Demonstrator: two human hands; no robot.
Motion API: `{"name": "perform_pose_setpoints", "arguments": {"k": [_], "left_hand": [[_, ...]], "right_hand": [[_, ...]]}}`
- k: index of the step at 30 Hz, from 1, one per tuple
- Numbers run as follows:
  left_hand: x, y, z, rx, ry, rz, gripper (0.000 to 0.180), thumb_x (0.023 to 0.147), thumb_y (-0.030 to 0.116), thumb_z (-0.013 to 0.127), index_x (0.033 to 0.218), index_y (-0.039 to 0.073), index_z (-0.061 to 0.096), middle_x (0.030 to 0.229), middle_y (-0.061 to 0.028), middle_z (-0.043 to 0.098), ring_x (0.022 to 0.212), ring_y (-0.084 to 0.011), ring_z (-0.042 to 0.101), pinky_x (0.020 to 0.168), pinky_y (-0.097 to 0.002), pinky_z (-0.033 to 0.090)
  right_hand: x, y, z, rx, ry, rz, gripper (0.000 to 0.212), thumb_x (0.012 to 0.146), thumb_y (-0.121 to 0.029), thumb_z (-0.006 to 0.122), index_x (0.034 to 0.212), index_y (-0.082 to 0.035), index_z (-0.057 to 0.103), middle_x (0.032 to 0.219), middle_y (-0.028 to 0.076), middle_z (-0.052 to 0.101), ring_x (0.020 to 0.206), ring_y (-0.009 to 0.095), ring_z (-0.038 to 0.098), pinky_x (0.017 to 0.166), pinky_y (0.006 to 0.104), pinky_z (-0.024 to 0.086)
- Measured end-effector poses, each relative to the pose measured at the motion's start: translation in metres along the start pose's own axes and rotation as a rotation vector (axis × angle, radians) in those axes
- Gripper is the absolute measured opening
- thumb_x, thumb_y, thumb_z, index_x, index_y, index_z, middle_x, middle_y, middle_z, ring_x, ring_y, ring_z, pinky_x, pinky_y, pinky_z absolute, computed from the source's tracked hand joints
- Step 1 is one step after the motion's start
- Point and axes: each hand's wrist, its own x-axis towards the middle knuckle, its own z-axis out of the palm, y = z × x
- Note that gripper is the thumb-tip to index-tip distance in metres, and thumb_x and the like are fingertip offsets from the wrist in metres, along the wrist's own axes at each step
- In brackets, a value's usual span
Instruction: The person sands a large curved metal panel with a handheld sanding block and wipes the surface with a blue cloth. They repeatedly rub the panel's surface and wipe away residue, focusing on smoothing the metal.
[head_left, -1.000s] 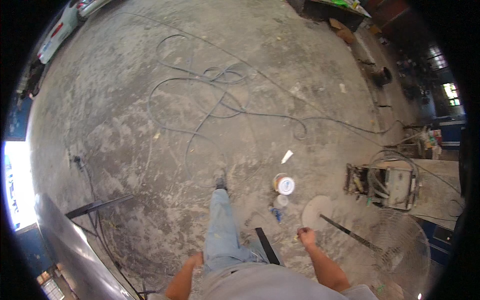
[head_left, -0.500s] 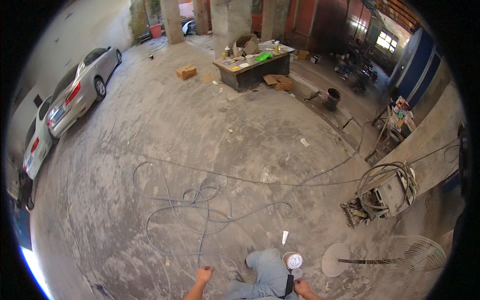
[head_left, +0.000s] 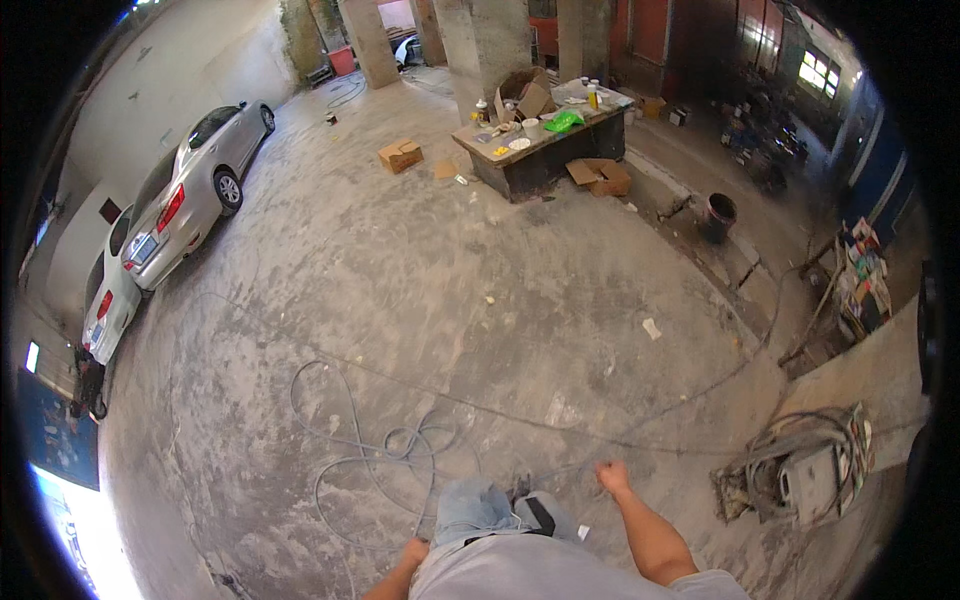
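My right hand (head_left: 611,477) is held forward over the floor, its fingers curled into a fist with nothing visible in it. Low by my left thigh hangs my left hand (head_left: 416,550), also curled and apparently holding nothing. Light blue jeans (head_left: 470,505) show beneath my grey shirt (head_left: 530,570), and a black strip (head_left: 540,516) lies across their front. A loosely coiled grey hose (head_left: 398,440) is on the floor ahead of my left hand. A small white item (head_left: 583,532) lies on the floor beside my right leg.
Two silver cars (head_left: 205,185) stand along the left wall. Ahead is a cluttered workbench (head_left: 490,150) with cardboard boxes (head_left: 401,155) around it. At right, a machine with coiled cables (head_left: 810,480) sits near a dark bucket (head_left: 717,215) and a loaded rack (head_left: 862,275).
My view has shifted, and the floor fan and round tub have left it. The right hand has swung forward from beside my hip. My left hand is now lower, closer to my body.
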Motion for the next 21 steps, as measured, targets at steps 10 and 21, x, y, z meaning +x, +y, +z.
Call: {"name": "perform_pose_setpoints", "arguments": {"k": [10, 21], "left_hand": [[0.114, 0.348, -0.107, 0.392, 0.064, 0.479, 0.035, 0.098, 0.029, 0.061, 0.123, 0.008, 0.073, 0.118, -0.0247, 0.074, 0.111, -0.046, 0.069, 0.094, -0.0554, 0.056], [0.252, 0.847, -0.209, -0.016, -0.148, 0.658, 0.046, 0.093, 0.042, 0.071, 0.115, 0.001, 0.076, 0.108, -0.0255, 0.076, 0.103, -0.039, 0.074, 0.089, -0.049, 0.056]], "right_hand": [[0.145, -0.154, -0.074, 0.419, 0.027, 0.063, 0.023, 0.101, -0.021, 0.069, 0.105, 0.001, 0.071, 0.086, 0.006, 0.071, 0.072, 0.018, 0.065, 0.068, 0.0346, 0.053], [0.246, -0.006, -0.18, -0.331, 0.102, -0.622, 0.023, 0.093, -0.023, 0.07, 0.086, -0.001, 0.067, 0.069, 0.015, 0.065, 0.067, 0.025, 0.067, 0.058, 0.0445, 0.052]]}}
